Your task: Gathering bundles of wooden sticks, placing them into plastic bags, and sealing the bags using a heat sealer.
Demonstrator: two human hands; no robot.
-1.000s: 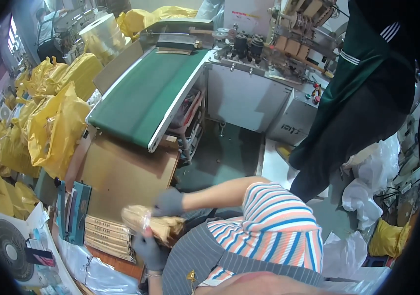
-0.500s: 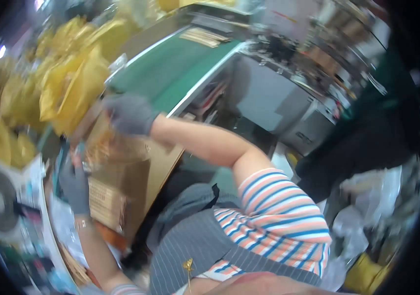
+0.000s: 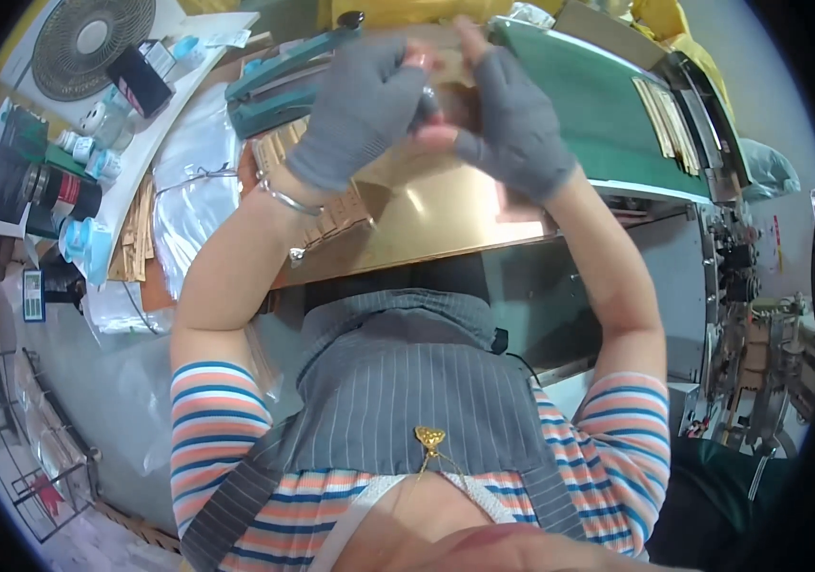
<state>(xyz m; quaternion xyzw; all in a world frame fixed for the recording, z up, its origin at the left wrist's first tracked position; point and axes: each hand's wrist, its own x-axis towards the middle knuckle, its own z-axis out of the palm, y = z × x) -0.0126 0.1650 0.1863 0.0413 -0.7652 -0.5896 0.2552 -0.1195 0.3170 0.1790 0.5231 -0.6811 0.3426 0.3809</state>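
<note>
Two hands in grey fingerless knit gloves meet above the glossy brown surface [image 3: 427, 224] — our left hand [image 3: 355, 110] curled, our right hand [image 3: 522, 124] with thumb spread from fingers; blur leaves us unable to tell whether either grip holds anything. Just beside our left wrist, flat tan packets [image 3: 339, 215] lie in a row on the surface. We judge them light, stiffish and easily creased, best taken by the long edges. They look narrow and pale brown. Beyond sits a teal long-armed bench device [image 3: 279, 108], probably rigid.
</note>
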